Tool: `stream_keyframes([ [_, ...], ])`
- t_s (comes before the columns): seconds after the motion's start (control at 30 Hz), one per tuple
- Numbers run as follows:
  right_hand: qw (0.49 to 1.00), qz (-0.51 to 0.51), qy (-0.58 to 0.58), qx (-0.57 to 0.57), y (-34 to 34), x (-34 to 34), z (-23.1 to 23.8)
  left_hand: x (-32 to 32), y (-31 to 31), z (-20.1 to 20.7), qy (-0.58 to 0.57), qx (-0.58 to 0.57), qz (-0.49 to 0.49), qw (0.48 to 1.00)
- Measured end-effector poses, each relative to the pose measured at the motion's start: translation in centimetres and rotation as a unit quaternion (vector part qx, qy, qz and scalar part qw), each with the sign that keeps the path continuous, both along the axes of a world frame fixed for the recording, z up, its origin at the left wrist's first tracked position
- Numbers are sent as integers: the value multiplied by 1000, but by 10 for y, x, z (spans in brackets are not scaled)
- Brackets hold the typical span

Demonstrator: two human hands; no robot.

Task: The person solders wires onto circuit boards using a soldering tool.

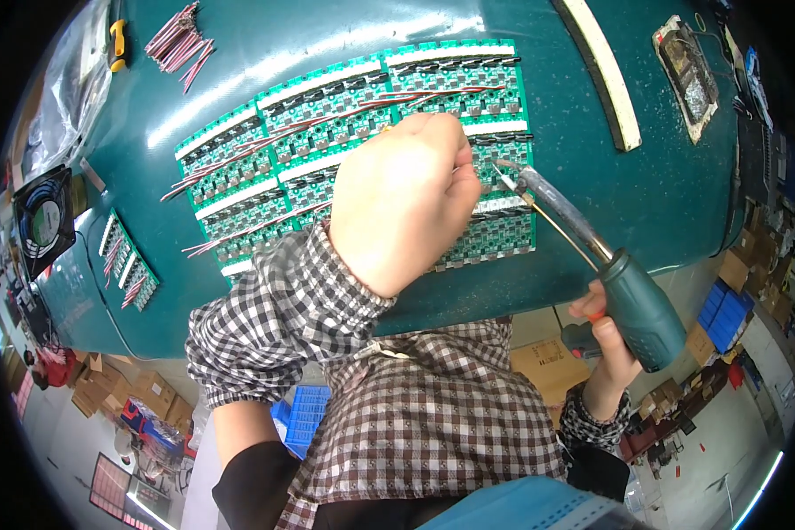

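Over the boards [327, 137], left hand [402, 203] curled closed, contents hidden; right hand [613, 346] grips iron [642, 311], slanting up-left, tip [509, 167] just right of left hand.

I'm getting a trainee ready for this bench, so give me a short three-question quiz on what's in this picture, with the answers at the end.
1. Which grip holds the green soldering tool?
2. True or false: the black fan is left of the large circuit-board array.
3. Which is nearest the yellow-handled tool: (a) the black fan, (b) the bundle of wires, or (c) the green soldering tool?

Key: 1, the right grip; 2, true; 3, b.
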State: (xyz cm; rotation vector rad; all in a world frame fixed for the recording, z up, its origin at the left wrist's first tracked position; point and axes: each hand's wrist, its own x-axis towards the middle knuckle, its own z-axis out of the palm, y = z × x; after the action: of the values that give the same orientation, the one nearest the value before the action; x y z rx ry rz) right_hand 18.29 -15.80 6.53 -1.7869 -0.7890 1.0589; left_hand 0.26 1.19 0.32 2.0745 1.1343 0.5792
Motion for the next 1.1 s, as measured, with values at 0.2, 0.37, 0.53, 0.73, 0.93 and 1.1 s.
stream_keyframes([
  [0.2,1000,24,10,11,-2,3,-3,-4,0,0,17,2,-20,1000],
  [0.37,999,33,21,12,-2,4,-6,-4,-2,1,20,8,-16,1000],
  [0.53,999,32,19,4,-2,4,-5,-4,-3,1,10,-4,-3,1000],
  [0.73,999,33,19,10,-3,4,-7,-2,-4,-1,17,11,11,1000],
  [0.93,1000,9,7,5,-2,-2,-5,-2,-4,0,18,5,3,1000],
  [1.1,1000,12,0,2,-2,-1,-6,-3,-3,1,13,2,6,1000],
])
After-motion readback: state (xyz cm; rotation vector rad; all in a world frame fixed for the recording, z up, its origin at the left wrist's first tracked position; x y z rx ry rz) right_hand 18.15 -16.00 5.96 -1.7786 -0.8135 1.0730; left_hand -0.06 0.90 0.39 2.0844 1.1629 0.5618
